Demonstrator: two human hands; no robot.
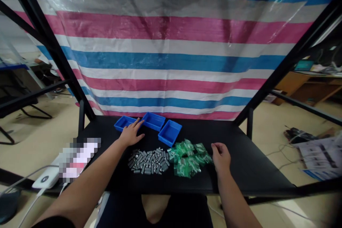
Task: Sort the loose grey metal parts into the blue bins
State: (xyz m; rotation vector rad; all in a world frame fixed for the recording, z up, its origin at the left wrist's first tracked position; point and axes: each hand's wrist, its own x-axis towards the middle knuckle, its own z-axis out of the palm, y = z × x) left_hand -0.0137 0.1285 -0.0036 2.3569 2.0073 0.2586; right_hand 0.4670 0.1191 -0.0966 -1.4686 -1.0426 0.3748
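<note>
My left hand (131, 133) lies flat and open on the black table (240, 156), its fingertips reaching the gap between two small blue bins, the left bin (122, 122) and the middle bin (154, 120). A third blue bin (170, 132) sits to the right of them. My right hand (220, 156) rests loosely curled on the table, its fingers at the right edge of a pile of small green plastic bags (189, 158). Between my hands lies a pile of several small grey metal pieces (148, 161). Neither hand holds anything.
A striped blue, pink and white tarp (171, 53) hangs behind the table inside a black metal frame (283, 67). A white device with a cable (46, 179) and a blurred item sit at the table's left end. Papers and cables lie on the floor at right.
</note>
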